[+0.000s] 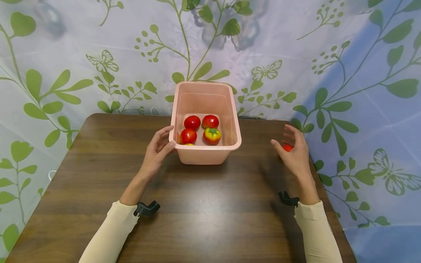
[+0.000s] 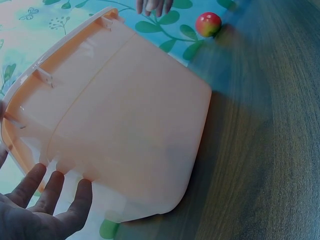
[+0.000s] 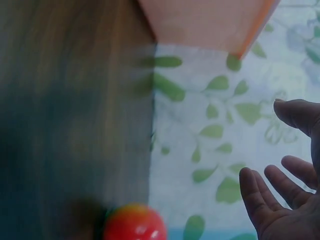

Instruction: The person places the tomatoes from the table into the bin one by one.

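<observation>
A pink plastic bin (image 1: pixel 205 155) stands at the far side of the table, tilted view into it showing several red tomatoes (image 1: pixel 188 136). One tomato (image 1: pixel 212 136) in it is yellow and red with a green calyx. My left hand (image 1: pixel 157 149) holds the bin's left rim near the front corner; in the left wrist view its fingers (image 2: pixel 80 202) touch the outer wall under the rim. Over at the right, my right hand (image 1: pixel 294 151) hovers with spread fingers above a red tomato (image 1: pixel 287 147), partly hidden by it. The right wrist view shows this tomato (image 3: pixel 135 222) apart from the fingers.
The brown wooden table (image 1: pixel 204 204) ends at the right just beyond the lone tomato. A leaf-patterned cloth (image 1: pixel 128 54) hangs behind the bin and along the sides. Both wrists wear black camera mounts (image 1: pixel 147 208).
</observation>
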Available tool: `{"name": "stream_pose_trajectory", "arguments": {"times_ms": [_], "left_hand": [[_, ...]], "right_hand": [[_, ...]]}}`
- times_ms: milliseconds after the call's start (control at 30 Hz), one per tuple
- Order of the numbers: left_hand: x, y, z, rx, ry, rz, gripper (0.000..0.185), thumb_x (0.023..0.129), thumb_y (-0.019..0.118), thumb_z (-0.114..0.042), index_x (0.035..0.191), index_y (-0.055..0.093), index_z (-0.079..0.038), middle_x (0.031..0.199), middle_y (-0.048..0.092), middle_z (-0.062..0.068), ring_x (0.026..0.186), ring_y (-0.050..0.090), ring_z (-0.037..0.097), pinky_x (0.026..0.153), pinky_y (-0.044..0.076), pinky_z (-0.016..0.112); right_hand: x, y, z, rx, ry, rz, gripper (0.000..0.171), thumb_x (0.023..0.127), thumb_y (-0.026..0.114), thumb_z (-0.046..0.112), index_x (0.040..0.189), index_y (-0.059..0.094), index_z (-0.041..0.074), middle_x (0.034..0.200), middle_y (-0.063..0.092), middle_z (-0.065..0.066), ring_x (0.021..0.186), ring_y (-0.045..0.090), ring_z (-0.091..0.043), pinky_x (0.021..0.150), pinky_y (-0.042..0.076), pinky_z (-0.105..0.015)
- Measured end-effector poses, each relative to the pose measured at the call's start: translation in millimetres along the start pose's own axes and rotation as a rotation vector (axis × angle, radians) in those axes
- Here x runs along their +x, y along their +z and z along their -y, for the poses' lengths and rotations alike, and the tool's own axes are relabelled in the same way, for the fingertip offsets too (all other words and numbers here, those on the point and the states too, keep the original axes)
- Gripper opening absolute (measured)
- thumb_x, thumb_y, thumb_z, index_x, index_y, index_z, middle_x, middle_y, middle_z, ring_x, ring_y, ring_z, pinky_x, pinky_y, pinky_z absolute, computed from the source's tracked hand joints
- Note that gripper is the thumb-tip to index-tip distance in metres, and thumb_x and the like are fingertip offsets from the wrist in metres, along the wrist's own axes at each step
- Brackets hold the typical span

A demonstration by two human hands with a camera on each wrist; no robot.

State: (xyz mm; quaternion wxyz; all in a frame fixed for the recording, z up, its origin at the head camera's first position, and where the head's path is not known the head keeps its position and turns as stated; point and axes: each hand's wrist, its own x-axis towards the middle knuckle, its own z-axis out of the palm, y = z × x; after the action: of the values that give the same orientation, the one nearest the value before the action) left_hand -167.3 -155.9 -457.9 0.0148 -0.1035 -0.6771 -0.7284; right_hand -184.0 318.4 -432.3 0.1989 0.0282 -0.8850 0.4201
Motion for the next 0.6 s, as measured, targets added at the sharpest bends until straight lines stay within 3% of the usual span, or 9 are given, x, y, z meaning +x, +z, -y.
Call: {"name": "stream_pose_trajectory", "arguments": {"times_ms": [233,533,600], "left_hand": [[0.0,1.1,0.2,-0.008,0.003,0.002,0.054,0.11,0.061,-0.014,0.161,0.046,-0.021,0.163,0.047,0.02,0.133,0.063,0.018,0.1,0.062,0.026],[-0.5,0.7,-0.6,-0.004,-0.002,0.002,0.054,0.11,0.061,-0.015,0.161,0.046,-0.023,0.163,0.047,0.017,0.135,0.062,0.02,0.104,0.061,0.028],[-0.7,0.7,-1.1,-0.006,-0.003,0.001,0.053,0.11,0.061,-0.015,0.161,0.046,-0.023,0.163,0.048,0.016,0.135,0.062,0.02,0.104,0.062,0.029]], "right_hand": [[-5,-14,-26,-0.036,0.078,-0.017,0.071,0.095,0.084,0.025,0.157,0.051,0.016,0.152,0.056,-0.015,0.135,0.061,-0.037,0.1,0.045,-0.008],[-6,-16,-56,-0.076,0.086,-0.099,0.069,0.09,0.087,0.015,0.15,0.057,0.004,0.147,0.059,-0.021,0.127,0.059,-0.039,0.094,0.04,-0.001],[-7,-14,-64,-0.093,0.115,-0.088,0.07,0.089,0.087,0.016,0.15,0.056,0.002,0.145,0.058,-0.025,0.127,0.061,-0.041,0.1,0.046,-0.006]]}}
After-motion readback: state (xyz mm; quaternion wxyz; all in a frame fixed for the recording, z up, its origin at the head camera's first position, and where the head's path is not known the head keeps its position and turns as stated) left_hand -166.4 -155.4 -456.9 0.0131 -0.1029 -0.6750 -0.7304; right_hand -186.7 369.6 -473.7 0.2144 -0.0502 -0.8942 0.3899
